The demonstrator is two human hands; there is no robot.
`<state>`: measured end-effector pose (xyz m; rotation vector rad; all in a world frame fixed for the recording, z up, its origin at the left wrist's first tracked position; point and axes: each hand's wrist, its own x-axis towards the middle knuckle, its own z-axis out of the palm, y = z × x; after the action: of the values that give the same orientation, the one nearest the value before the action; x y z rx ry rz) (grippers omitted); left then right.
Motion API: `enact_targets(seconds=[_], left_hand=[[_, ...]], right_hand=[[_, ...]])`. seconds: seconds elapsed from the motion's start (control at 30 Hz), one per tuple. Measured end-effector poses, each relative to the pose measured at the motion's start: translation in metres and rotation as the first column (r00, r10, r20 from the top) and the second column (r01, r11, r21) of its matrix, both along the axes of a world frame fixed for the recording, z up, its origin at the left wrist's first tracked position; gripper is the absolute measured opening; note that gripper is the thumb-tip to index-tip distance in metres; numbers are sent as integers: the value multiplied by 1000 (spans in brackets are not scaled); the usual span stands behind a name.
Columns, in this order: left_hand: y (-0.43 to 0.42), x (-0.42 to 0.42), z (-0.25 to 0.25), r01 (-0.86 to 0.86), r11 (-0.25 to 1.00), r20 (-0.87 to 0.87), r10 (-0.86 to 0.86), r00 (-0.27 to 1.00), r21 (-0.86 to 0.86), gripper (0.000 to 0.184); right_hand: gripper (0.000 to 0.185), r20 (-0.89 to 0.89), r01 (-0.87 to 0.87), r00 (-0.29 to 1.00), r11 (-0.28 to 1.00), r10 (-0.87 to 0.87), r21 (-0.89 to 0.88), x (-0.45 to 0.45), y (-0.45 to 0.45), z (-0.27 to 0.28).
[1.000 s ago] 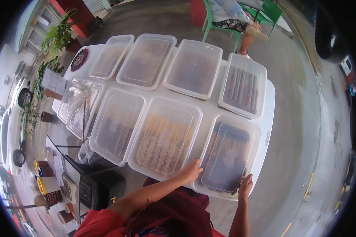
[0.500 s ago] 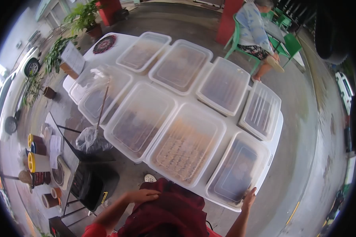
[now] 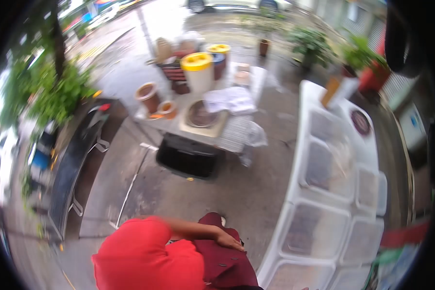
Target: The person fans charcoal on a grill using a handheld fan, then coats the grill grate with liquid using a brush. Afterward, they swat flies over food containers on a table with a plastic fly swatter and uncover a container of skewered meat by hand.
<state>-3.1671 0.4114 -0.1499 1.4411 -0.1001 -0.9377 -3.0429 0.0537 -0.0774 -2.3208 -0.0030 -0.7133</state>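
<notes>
My left hand (image 3: 229, 240) lies flat on the dark red apron (image 3: 229, 263) over my lap, fingers stretched out and holding nothing. My right hand is out of sight. To my right runs a long white table (image 3: 291, 186) bearing several lidded translucent tubs. The closest fully visible tub (image 3: 308, 229) has dark contents blurred by its lid. Farther along, a clear plastic bag (image 3: 342, 162) rests on another tub.
Ahead is a small table with a yellow-lidded white bucket (image 3: 198, 77), brown cups (image 3: 147, 96), a round dark plate on a pale base (image 3: 203, 116) and a white cloth or paper (image 3: 231, 100). A black bin (image 3: 188, 157) stands below. A long black grill-like trough (image 3: 67, 188) is leftward.
My view has swung left, so the tub table now sits on the right and the small table ahead. My right hand, earlier at a tub's corner, has left view. My left hand stays on the apron.
</notes>
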Motion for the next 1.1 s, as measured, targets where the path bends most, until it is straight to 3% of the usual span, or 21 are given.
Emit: enact_targets(seconds=[0.07,0.1,0.13,0.2,0.3,0.4,0.43,0.53,0.63,0.73,0.9,1.0,1.1], left_hand=[[32,-17,-8,-85,996,54,84,995,20,72],[46,-26,-16,-133,991,79,130,988,34,74],[58,-32,-20,-173,984,107,167,980,45,76],[80,-48,-9,-276,960,86,272,959,43,76],[97,-76,-4,-452,891,50,450,892,48,77],[113,-90,-1,-589,802,29,589,807,103,74],[118,-93,-2,-621,778,12,623,782,90,73],[136,-97,-14,-701,710,-35,704,710,58,75],[162,-97,-19,-781,619,-67,786,615,85,74],[187,-98,-11,-841,514,-94,858,505,168,73],[246,-105,9,-831,489,-245,868,433,265,66],[317,-121,32,-928,308,164,924,344,212,54],[436,-154,38,-987,38,381,919,97,159,42]], right_hand=[[35,-26,-318,948,932,319,-176,27,55,-8],[36,-300,-342,892,939,337,37,24,97,8],[36,-360,-418,862,902,357,-106,31,126,8],[37,-567,-503,675,857,473,116,53,161,-17],[40,-767,-766,480,629,426,-130,70,227,-5],[42,-760,-927,376,222,530,-303,68,298,22],[40,-719,-967,232,238,655,-95,76,306,8],[40,-676,-994,65,-10,734,-107,109,350,-24],[34,-622,-978,29,-107,783,-181,129,412,-35],[31,-764,-993,-38,-112,644,-45,136,493,-17],[31,-745,-989,-81,-146,662,-22,148,599,-1],[32,-720,-998,-58,-68,692,15,145,642,-4],[29,-731,-998,29,-23,681,-61,127,660,-22]])
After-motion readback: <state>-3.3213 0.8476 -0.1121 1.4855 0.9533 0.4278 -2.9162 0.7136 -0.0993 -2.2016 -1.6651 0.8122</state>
